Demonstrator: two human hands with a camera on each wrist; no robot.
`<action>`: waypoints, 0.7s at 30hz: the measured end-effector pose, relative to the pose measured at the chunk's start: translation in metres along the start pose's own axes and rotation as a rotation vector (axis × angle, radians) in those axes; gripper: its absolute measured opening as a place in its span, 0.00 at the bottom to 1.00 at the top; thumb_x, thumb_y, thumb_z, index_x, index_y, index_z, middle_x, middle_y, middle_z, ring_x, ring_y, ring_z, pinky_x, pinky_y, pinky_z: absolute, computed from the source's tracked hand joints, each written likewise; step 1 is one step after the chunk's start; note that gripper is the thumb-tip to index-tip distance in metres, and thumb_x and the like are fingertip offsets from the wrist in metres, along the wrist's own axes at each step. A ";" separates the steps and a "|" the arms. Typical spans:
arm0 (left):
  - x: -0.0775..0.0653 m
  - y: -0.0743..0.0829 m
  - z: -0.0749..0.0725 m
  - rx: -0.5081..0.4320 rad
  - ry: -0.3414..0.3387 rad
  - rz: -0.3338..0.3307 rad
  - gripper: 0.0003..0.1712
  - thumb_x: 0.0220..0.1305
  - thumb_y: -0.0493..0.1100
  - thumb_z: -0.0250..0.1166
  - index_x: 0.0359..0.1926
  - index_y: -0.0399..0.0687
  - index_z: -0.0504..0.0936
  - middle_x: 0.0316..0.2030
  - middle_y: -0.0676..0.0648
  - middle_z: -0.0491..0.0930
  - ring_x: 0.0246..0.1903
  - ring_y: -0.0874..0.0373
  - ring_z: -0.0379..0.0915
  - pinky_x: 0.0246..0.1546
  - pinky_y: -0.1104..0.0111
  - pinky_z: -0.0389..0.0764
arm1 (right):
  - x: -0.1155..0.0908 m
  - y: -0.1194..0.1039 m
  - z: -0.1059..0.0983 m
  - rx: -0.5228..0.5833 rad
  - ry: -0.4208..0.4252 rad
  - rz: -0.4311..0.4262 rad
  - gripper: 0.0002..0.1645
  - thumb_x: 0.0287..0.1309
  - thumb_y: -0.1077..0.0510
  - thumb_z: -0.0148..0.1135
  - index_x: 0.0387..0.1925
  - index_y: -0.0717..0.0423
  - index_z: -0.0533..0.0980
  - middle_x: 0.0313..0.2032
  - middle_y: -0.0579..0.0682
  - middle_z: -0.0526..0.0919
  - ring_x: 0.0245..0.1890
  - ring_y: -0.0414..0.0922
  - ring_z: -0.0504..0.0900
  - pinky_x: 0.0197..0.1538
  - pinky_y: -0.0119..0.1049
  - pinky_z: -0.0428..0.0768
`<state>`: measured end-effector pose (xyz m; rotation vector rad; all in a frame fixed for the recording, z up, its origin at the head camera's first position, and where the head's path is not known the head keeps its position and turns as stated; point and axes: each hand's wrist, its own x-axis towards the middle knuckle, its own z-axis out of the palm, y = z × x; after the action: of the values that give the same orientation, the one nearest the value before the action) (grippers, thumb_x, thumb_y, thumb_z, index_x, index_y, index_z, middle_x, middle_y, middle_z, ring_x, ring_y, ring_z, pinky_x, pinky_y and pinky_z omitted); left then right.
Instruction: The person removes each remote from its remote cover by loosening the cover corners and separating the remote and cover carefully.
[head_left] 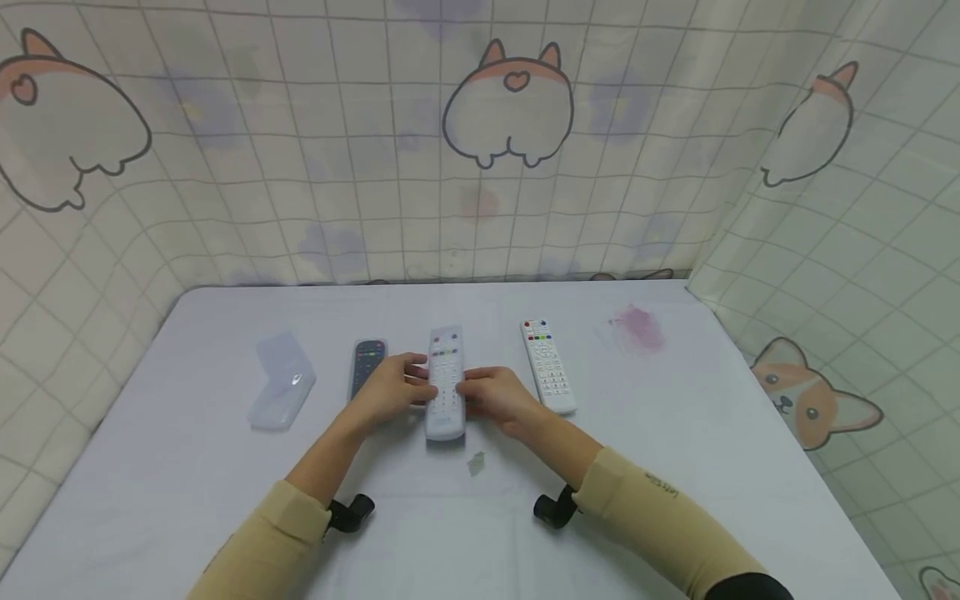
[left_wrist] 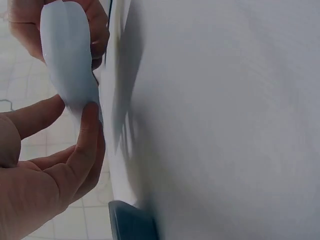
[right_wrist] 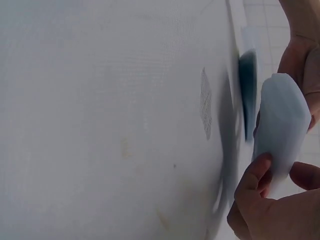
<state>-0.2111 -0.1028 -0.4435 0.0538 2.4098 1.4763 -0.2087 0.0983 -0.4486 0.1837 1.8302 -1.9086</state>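
Both hands grip a white remote control (head_left: 446, 383) in a translucent cover, one at each long side, above the middle of the table. My left hand (head_left: 392, 388) pinches its left edge, thumb toward the front face. From the other side, my right hand (head_left: 501, 400) holds the right edge with thumb and fingers. In the left wrist view, the covered end of the remote (left_wrist: 67, 45) hangs over its shadow on the cloth. The right wrist view shows the same smooth, cloudy cover around the remote (right_wrist: 282, 115), with the right fingers (right_wrist: 255, 180) curled against it.
A dark remote (head_left: 368, 358) lies just left, partly behind the left hand. Farther left is a bent translucent remote cover (head_left: 285, 385). A bare white remote (head_left: 549, 367) lies to the right. A patterned curtain (head_left: 420, 208) borders the white table (head_left: 465, 542).
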 end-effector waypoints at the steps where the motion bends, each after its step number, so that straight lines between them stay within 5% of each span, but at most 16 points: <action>1: 0.000 0.001 0.001 -0.006 0.000 0.002 0.37 0.66 0.36 0.70 0.73 0.33 0.66 0.59 0.36 0.77 0.57 0.44 0.77 0.55 0.56 0.81 | 0.000 -0.001 -0.002 -0.005 -0.003 -0.001 0.28 0.69 0.66 0.60 0.67 0.74 0.68 0.62 0.65 0.76 0.59 0.54 0.79 0.61 0.46 0.79; 8: 0.004 0.004 0.006 -0.049 0.024 0.010 0.38 0.64 0.38 0.73 0.71 0.34 0.69 0.54 0.41 0.78 0.53 0.48 0.76 0.54 0.56 0.78 | -0.003 -0.009 -0.008 -0.017 0.008 -0.002 0.30 0.66 0.67 0.61 0.68 0.66 0.68 0.59 0.62 0.78 0.56 0.53 0.81 0.59 0.47 0.80; 14: 0.007 0.010 0.007 -0.182 0.045 0.034 0.28 0.72 0.39 0.66 0.69 0.37 0.71 0.53 0.39 0.77 0.52 0.47 0.77 0.53 0.58 0.83 | -0.003 -0.016 -0.013 0.006 0.021 -0.044 0.31 0.65 0.69 0.61 0.69 0.59 0.69 0.57 0.61 0.79 0.55 0.54 0.81 0.61 0.52 0.79; 21: 0.009 0.022 0.006 -0.272 0.086 0.091 0.26 0.68 0.36 0.69 0.65 0.42 0.74 0.53 0.39 0.77 0.51 0.46 0.78 0.50 0.59 0.85 | -0.002 -0.022 -0.016 0.022 0.095 -0.102 0.32 0.65 0.71 0.63 0.69 0.56 0.73 0.57 0.59 0.77 0.56 0.53 0.78 0.64 0.53 0.76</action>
<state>-0.2205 -0.0859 -0.4289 0.0394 2.2743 1.8704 -0.2201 0.1140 -0.4298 0.1948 1.9145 -2.0223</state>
